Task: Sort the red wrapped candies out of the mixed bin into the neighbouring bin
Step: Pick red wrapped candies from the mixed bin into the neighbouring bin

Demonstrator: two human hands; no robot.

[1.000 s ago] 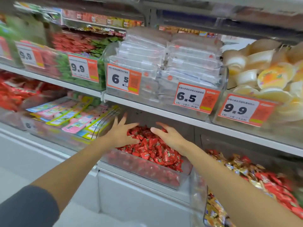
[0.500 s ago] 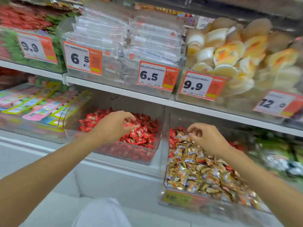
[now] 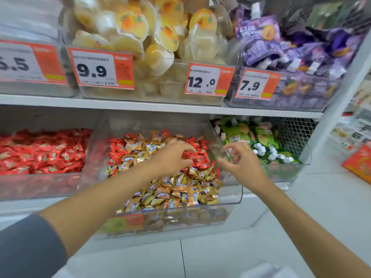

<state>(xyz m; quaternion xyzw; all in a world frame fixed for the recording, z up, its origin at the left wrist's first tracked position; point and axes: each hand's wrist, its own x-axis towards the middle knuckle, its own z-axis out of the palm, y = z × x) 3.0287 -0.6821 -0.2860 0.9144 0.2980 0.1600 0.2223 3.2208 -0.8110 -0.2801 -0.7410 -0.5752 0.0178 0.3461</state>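
Bins on the lower shelf number three: a neighbouring bin (image 3: 40,185) at left full of red sweets only, the mixed bin (image 3: 239,197) in the middle, and a third bin (image 3: 281,171) at right with green pouches (image 3: 241,133). Two bare hands reach over the mixed bin. The left hand (image 3: 172,157) lies on the heap with its fingers curled down onto the red wrapped candies (image 3: 200,157) at the back right. The hand's own back hides whether they pinch one, so I cannot tell. The right hand (image 3: 243,163) hangs released above the bin's right wall, fingers loosely curled. A second red cluster (image 3: 117,145) sits at the back left, and gold wrapped candies (image 3: 180,189) fill the front, all too many to count. Four price tags line the upper shelf (image 3: 140,105): 6.5 (image 3: 30,63), cut off at the left edge, 9.9 (image 3: 100,69), 12.0 (image 3: 208,80) and 7.9 (image 3: 257,85). Their small print is too blurred to read. Behind them stand jelly cups (image 3: 160,37) and purple packs (image 3: 281,47). A dark sleeve (image 3: 26,247) covers the left upper arm, and an orange box (image 3: 359,163) is cropped at the right.
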